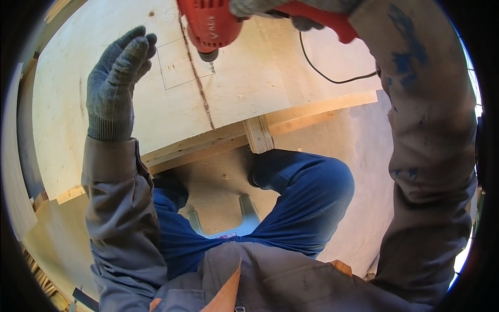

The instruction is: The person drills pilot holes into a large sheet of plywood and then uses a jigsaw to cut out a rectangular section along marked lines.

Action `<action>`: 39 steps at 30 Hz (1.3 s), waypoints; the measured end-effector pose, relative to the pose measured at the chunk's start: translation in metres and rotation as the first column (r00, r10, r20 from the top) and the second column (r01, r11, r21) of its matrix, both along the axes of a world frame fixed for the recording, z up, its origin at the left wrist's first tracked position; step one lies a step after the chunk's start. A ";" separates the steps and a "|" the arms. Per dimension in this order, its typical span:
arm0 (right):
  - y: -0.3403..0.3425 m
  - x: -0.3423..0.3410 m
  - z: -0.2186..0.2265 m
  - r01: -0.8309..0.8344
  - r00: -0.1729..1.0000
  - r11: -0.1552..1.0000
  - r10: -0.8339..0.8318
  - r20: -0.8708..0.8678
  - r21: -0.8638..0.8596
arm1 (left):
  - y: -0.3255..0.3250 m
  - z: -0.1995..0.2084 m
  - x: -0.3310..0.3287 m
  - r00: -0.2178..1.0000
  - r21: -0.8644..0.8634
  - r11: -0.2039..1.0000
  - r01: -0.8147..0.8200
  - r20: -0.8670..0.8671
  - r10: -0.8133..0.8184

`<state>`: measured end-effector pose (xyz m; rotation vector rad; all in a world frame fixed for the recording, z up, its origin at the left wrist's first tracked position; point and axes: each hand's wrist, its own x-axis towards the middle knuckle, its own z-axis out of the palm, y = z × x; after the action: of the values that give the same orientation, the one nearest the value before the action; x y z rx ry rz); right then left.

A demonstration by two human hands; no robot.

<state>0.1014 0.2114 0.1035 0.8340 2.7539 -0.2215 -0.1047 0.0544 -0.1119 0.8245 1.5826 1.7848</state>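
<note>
My right hand (257,6), in a grey glove, is wrapped round the handle of a red power drill (214,26) at the top, partly cut off by the edge. From the drill's black chuck a bit (212,67) points down at the right corner of a pencilled rectangle on a pale plywood sheet (249,78). Whether its tip touches the wood I cannot tell. Raised over the sheet's left part is my left hand (119,75), also gloved, holding nothing, its fingers stretched upward and slightly curved. A dark brown line crosses the wood beside the rectangle.
The drill's black cord (338,82) loops toward my right sleeve. Wooden battens (317,114) and a short wood block (259,136) run under the sheet's near edge. Below, my knees in blue trousers are spread over a light-blue stool (244,224).
</note>
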 end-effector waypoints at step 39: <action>0.025 0.060 0.015 0.027 0.997 0.995 -0.033 -0.063 -0.100 | 0.098 0.042 0.016 0.831 0.518 0.775 0.361 0.197 -0.519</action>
<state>0.1613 0.2365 0.1189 0.8569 2.7652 -0.3942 -0.0885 0.1528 -0.0697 0.9563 0.6619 1.8292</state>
